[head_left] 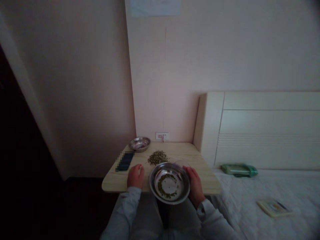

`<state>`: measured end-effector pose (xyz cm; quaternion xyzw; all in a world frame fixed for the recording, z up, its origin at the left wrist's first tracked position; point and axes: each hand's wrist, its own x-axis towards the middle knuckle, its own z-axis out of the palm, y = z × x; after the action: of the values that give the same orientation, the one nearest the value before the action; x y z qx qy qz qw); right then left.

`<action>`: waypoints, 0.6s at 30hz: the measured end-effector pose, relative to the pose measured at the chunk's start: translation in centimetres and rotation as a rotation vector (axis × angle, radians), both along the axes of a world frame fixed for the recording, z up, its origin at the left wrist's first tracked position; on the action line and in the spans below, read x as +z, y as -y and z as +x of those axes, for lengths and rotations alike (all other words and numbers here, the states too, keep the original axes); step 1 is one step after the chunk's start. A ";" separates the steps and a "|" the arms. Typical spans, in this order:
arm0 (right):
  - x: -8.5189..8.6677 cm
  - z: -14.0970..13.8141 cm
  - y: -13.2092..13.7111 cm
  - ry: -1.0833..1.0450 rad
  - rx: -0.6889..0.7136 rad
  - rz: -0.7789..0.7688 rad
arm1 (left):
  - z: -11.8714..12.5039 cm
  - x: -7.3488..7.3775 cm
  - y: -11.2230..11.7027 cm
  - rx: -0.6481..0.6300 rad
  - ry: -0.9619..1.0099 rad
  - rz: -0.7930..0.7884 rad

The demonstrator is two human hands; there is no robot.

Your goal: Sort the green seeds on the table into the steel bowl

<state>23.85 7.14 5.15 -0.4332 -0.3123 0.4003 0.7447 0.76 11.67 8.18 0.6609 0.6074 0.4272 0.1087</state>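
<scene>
A steel bowl (153, 189) is in my right hand (195, 183), which grips its right rim. The bowl is tipped slightly towards me, and small green beans (163, 191) form a curved band on its floor. My left hand (135, 176) is closed over the table, left of the bowl and apart from it; whatever its fingers hold, if anything, is hidden. Just beyond the bowl lies a loose heap of small green beans (157, 157) on the wooden table (185, 150). Something clear and round (182, 163) shows faintly behind the right rim.
Another steel bowl (140, 144) stands at the table's back left. A dark phone-like object (125, 161) lies on the left side. Behind the table is a wall socket (162, 136). To the right, a green bottle (238, 170) and a flat booklet-like item (274, 207) lie on the bed (240, 196).
</scene>
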 end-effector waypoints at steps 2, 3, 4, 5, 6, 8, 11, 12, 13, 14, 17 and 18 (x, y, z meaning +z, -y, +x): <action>0.1 0.1 0.0 -0.008 0.001 -0.015 | -1.8 0.6 -1.4 0.117 -0.185 0.055; 0.2 0.0 0.1 -0.010 0.008 -0.027 | -2.6 0.9 -2.0 0.188 -0.248 0.039; 0.3 0.0 0.1 -0.018 0.005 -0.030 | -3.3 1.2 -2.7 0.241 -0.296 -0.004; 0.4 0.0 0.2 -0.033 0.003 -0.029 | -3.9 1.4 -3.2 0.282 -0.335 -0.050; 0.4 0.0 0.2 -0.060 0.005 -0.027 | -4.4 1.6 -3.8 0.308 -0.360 -0.123; 0.5 -0.1 0.2 -0.134 0.016 -0.027 | -5.1 1.7 -4.9 0.331 -0.379 -0.231; 0.4 0.0 0.3 -0.242 0.033 -0.035 | -6.1 1.3 -6.3 0.334 -0.406 -0.341; 0.4 0.0 0.4 -0.270 0.033 -0.037 | -6.4 1.1 -6.8 0.333 -0.421 -0.355; 0.4 0.0 0.4 -0.291 0.032 -0.040 | -6.7 1.0 -7.2 0.324 -0.434 -0.381; 0.5 0.0 0.5 -0.307 0.035 -0.044 | -6.9 0.8 -7.6 0.313 -0.445 -0.401; 0.7 0.0 0.8 -0.329 0.046 -0.057 | -7.5 0.9 -8.9 0.283 -0.453 -0.458; 0.8 0.0 0.8 -0.334 0.048 -0.061 | -7.6 1.1 -9.4 0.287 -0.448 -0.465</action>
<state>23.80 6.31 5.99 -0.3754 -0.1822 0.4939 0.7629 -6.85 21.04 9.28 0.6038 0.7838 0.1327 0.0593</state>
